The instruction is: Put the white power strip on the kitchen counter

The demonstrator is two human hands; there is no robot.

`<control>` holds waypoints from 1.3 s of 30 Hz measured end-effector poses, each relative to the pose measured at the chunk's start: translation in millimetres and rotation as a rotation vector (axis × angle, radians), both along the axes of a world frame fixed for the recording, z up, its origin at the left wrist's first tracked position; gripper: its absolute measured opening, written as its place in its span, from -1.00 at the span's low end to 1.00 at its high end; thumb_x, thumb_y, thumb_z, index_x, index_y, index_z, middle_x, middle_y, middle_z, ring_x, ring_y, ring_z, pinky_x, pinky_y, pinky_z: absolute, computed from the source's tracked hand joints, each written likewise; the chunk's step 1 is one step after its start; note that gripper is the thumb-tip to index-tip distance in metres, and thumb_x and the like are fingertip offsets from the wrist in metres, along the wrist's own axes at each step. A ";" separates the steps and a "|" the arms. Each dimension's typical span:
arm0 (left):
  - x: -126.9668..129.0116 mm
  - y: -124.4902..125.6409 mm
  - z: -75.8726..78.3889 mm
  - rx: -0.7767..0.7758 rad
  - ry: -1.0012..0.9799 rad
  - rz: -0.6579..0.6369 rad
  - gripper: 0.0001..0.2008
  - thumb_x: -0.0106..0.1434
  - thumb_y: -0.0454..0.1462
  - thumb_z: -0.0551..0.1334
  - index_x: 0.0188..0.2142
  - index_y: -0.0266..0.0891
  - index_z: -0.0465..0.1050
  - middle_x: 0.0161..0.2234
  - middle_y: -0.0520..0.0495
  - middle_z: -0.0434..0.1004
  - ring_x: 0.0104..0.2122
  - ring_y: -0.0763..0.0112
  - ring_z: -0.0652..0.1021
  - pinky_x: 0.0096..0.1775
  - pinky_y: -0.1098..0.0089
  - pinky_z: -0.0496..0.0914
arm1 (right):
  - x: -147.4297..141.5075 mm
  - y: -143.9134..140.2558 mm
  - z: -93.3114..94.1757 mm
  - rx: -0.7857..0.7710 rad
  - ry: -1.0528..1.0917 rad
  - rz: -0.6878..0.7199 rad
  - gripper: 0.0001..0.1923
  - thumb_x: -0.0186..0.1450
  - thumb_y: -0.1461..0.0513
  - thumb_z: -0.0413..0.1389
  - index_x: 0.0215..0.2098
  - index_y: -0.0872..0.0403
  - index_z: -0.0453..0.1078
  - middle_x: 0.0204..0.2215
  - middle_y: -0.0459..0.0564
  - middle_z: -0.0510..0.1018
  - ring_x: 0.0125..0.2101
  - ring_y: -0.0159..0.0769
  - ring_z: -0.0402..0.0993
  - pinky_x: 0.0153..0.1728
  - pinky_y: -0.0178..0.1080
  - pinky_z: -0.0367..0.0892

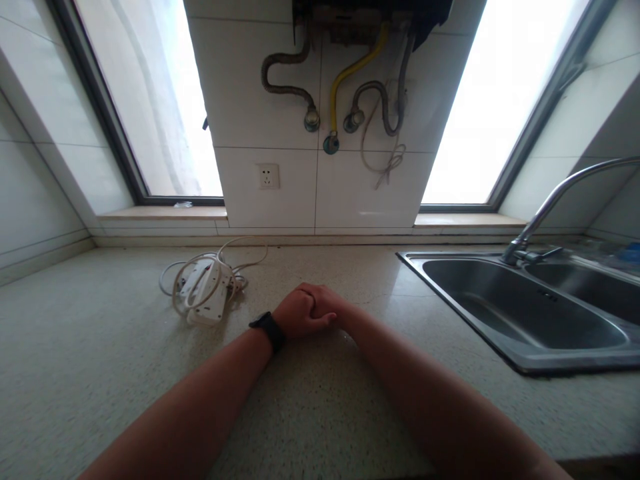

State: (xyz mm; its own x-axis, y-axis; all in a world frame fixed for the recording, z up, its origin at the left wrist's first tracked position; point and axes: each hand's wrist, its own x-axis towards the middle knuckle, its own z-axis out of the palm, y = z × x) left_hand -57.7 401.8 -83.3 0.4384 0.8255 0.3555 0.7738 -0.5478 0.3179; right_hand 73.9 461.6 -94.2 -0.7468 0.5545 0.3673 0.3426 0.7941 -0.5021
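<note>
My left hand (296, 313) and my right hand (327, 305) rest clasped together on the speckled countertop (100, 360), fingers folded over each other, holding no object. A black watch (269, 329) sits on my left wrist. Both forearms lie on the counter, meeting in the middle. The nearest thing is a white power strip (207, 293) with its coiled cord, lying a short way to the left of my hands.
A steel double sink (520, 313) with a curved tap (555, 197) is set into the counter at the right. On the tiled back wall are a socket (269, 176) and hoses (345, 87) under a water heater. Windows stand on both sides.
</note>
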 end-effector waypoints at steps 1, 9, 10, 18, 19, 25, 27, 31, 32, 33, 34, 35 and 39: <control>0.0 0.2 -0.4 0.004 0.001 0.000 -0.44 0.18 0.14 0.12 -0.64 -0.29 0.37 -0.62 -0.13 0.42 -0.57 0.40 0.41 -0.49 0.38 0.21 | 0.1 0.1 -0.2 0.001 0.001 0.002 -0.51 -0.03 0.37 0.17 -0.09 0.05 0.42 -0.23 0.04 0.58 -0.21 -0.05 0.52 -0.21 -0.17 0.38; 0.2 1.0 -0.8 0.009 0.008 -0.001 -0.44 0.17 0.14 0.13 -0.66 -0.29 0.35 -0.65 -0.10 0.40 -0.59 0.42 0.39 -0.50 0.39 0.20 | -0.6 -1.6 2.8 0.012 -0.082 -0.035 -0.51 -0.01 0.36 0.17 -0.07 0.06 0.39 -0.20 0.00 0.58 -0.19 -0.12 0.52 -0.19 -0.25 0.37; 0.0 1.3 -1.3 0.014 0.005 -0.004 -0.44 0.17 0.14 0.13 -0.67 -0.28 0.35 -0.65 -0.10 0.39 -0.59 0.43 0.39 -0.50 0.40 0.20 | -0.7 -2.1 3.5 0.016 -0.086 -0.036 -0.51 -0.01 0.36 0.17 -0.07 0.06 0.39 -0.20 0.00 0.58 -0.18 -0.12 0.53 -0.20 -0.26 0.37; -1.1 2.1 -3.0 0.051 0.006 -0.010 -0.43 0.18 0.14 0.12 -0.68 -0.28 0.33 -0.66 -0.08 0.37 -0.60 0.44 0.37 -0.51 0.40 0.18 | -0.5 -2.9 4.5 0.008 -0.047 -0.027 -0.51 -0.04 0.38 0.17 -0.10 0.08 0.41 -0.23 0.02 0.58 -0.20 -0.10 0.53 -0.21 -0.25 0.37; -1.1 2.0 -2.7 0.050 0.004 -0.015 -0.43 0.18 0.14 0.12 -0.68 -0.28 0.33 -0.67 -0.08 0.37 -0.60 0.44 0.36 -0.51 0.40 0.17 | -0.6 -2.9 4.6 0.005 -0.044 -0.024 -0.51 -0.04 0.38 0.17 -0.10 0.08 0.41 -0.22 0.02 0.58 -0.20 -0.10 0.53 -0.21 -0.25 0.37; -1.1 1.7 -2.3 0.038 -0.015 -0.023 -0.43 0.19 0.13 0.12 -0.68 -0.28 0.31 -0.66 -0.07 0.36 -0.60 0.46 0.36 -0.51 0.40 0.18 | -1.4 -2.2 2.7 0.002 -0.031 -0.019 -0.51 -0.05 0.38 0.17 -0.11 0.07 0.41 -0.23 0.04 0.58 -0.20 -0.07 0.53 -0.22 -0.22 0.37; -1.2 2.1 -2.8 0.035 -0.013 -0.025 -0.42 0.21 0.13 0.10 -0.68 -0.28 0.32 -0.66 -0.08 0.36 -0.61 0.46 0.36 -0.51 0.41 0.17 | -1.0 -2.0 1.4 0.000 -0.018 -0.018 -0.53 -0.03 0.37 0.17 -0.11 0.05 0.41 -0.25 0.02 0.58 -0.21 -0.09 0.53 -0.23 -0.22 0.37; -1.9 3.8 -4.4 0.047 0.002 -0.021 -0.38 0.25 0.15 0.03 -0.69 -0.28 0.31 -0.70 -0.05 0.30 -0.64 0.48 0.31 -0.53 0.40 0.13 | 0.8 -3.7 1.9 0.015 0.010 0.001 -0.55 0.00 0.35 0.19 -0.11 0.03 0.41 -0.25 0.00 0.58 -0.21 -0.11 0.53 -0.23 -0.23 0.36; -2.3 4.3 -4.8 0.054 0.001 -0.025 -0.37 0.27 0.14 0.02 -0.69 -0.28 0.31 -0.70 -0.04 0.29 -0.64 0.48 0.31 -0.53 0.40 0.14 | 1.4 -4.5 2.6 0.015 0.016 0.007 -0.56 0.01 0.34 0.19 -0.10 0.03 0.41 -0.25 0.00 0.58 -0.21 -0.11 0.53 -0.23 -0.23 0.36; -2.6 4.7 -5.2 0.060 0.000 -0.030 -0.36 0.28 0.14 0.00 -0.69 -0.28 0.32 -0.70 -0.05 0.30 -0.63 0.47 0.31 -0.51 0.39 0.15 | 1.9 -5.3 3.3 0.016 0.020 0.015 -0.56 0.02 0.33 0.19 -0.09 0.03 0.40 -0.25 0.00 0.58 -0.22 -0.12 0.53 -0.23 -0.23 0.36; -3.0 5.1 -5.5 0.065 -0.004 -0.037 -0.36 0.30 0.13 -0.02 -0.68 -0.28 0.33 -0.69 -0.05 0.31 -0.62 0.47 0.33 -0.50 0.39 0.18 | 2.3 -6.1 4.0 0.016 0.024 0.020 -0.57 0.04 0.32 0.20 -0.09 0.03 0.40 -0.25 0.00 0.58 -0.22 -0.12 0.53 -0.23 -0.23 0.36; -3.4 5.4 -5.8 0.066 -0.010 -0.047 -0.35 0.32 0.12 -0.04 -0.67 -0.28 0.34 -0.67 -0.07 0.33 -0.60 0.45 0.35 -0.47 0.39 0.21 | 2.7 -6.8 4.4 0.017 0.026 0.024 -0.58 0.05 0.32 0.19 -0.09 0.03 0.40 -0.24 0.00 0.58 -0.21 -0.12 0.53 -0.23 -0.23 0.36; -4.1 5.9 -5.7 0.076 -0.054 -0.092 -0.35 0.37 0.07 -0.11 -0.62 -0.30 0.40 -0.58 -0.13 0.45 -0.48 0.38 0.46 -0.32 0.36 0.31 | 3.3 -8.4 3.3 0.024 0.035 0.016 -0.62 0.08 0.32 0.17 -0.10 0.04 0.40 -0.23 0.02 0.58 -0.21 -0.11 0.52 -0.24 -0.22 0.36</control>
State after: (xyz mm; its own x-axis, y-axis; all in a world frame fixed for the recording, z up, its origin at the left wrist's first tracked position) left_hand -61.8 407.7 -89.0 0.4894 0.7523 0.4411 0.7020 -0.6399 0.3126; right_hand 77.1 453.2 -90.9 -0.7422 0.5328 0.4064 0.3122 0.8116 -0.4939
